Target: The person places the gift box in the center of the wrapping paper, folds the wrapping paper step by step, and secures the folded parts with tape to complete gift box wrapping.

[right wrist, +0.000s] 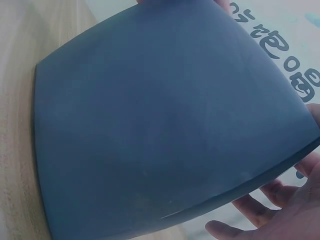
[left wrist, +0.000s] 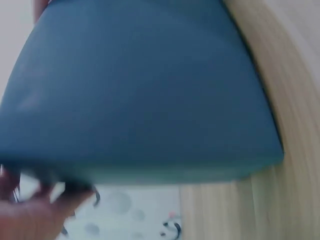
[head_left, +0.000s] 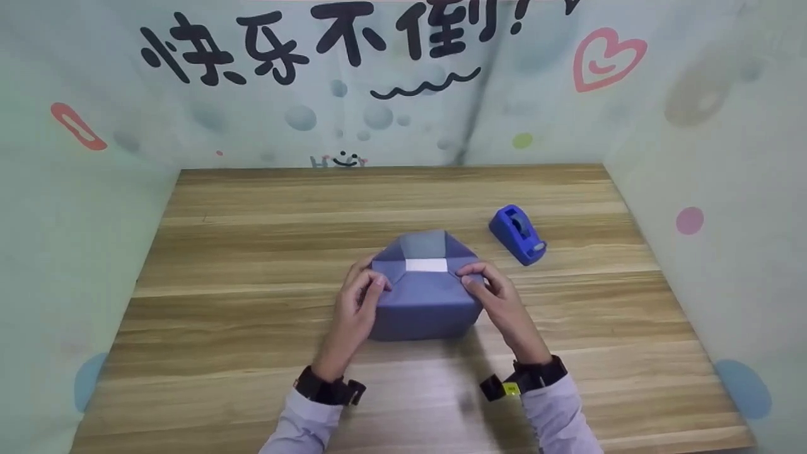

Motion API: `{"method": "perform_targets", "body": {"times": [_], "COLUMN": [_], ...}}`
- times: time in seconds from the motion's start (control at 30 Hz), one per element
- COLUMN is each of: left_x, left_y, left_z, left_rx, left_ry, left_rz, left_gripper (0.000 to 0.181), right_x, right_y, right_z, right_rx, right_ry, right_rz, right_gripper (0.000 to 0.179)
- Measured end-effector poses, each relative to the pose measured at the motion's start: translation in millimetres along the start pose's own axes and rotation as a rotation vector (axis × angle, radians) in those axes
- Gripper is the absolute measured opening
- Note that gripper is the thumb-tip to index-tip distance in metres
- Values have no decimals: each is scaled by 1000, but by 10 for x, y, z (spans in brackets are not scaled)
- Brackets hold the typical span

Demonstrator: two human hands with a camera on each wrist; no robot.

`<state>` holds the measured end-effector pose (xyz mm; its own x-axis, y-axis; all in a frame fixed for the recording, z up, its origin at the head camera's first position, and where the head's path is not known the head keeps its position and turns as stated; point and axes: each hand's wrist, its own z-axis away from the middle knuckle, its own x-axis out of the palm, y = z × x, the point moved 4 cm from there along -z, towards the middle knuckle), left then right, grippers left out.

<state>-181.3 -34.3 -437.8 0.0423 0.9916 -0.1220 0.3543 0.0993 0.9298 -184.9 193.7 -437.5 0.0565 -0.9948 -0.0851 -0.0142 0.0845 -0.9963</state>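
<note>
A box in blue-grey wrapping paper (head_left: 423,323) stands on the table, with folded flaps on its top. Between the folds shows a white strip (head_left: 426,265). At the box's left top edge my left hand (head_left: 356,301) pinches the folded paper between thumb and index finger. My right hand (head_left: 501,299) pinches the paper fold at the right top edge. Both wrist views are largely filled by a smooth side of the box; the right hand's fingers (right wrist: 272,205) show at lower right, and the left hand (left wrist: 37,215) is blurred at lower left.
A blue tape dispenser (head_left: 518,234) sits behind the box to the right. Printed cloth walls (head_left: 403,139) border the wooden table (head_left: 252,239) at the back and both sides. Each wrist carries a black strap (head_left: 325,388) with a small camera.
</note>
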Motion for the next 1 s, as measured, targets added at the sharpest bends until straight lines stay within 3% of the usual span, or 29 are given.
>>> {"method": "perform_targets", "body": {"times": [0.07,0.17,0.33,0.53,0.8,0.87,1.0], "left_x": [-58,-117,-163,-199,-222,-228,-224], "left_y": [-31,-78,-124,-161,-146,-132,-67], "left_z": [-8,-25,-102,-262,-405,-446,-557], "left_rx": [-24,-71,-97,-114,-238,-267,-262], "left_ry": [-76,-201,-372,-545,-749,-793,-890], "left_rz": [59,76,39,56,100,78,-9], "left_gripper": [16,13,20,33,45,48,58], "right_x": [-2,-16,-38,-67,-96,-98,-96], "right_y": [-4,-11,-32,-43,-41,-45,-54], "right_z": [1,-1,-28,-67,-94,-98,-106], "right_rx": [0,-3,-3,14,-3,-5,-7], "right_ry": [-8,-21,-73,-150,-222,-228,-234], "right_rz": [2,12,20,66,92,102,114], "right_gripper": [17,16,16,20,22,22,22]}}
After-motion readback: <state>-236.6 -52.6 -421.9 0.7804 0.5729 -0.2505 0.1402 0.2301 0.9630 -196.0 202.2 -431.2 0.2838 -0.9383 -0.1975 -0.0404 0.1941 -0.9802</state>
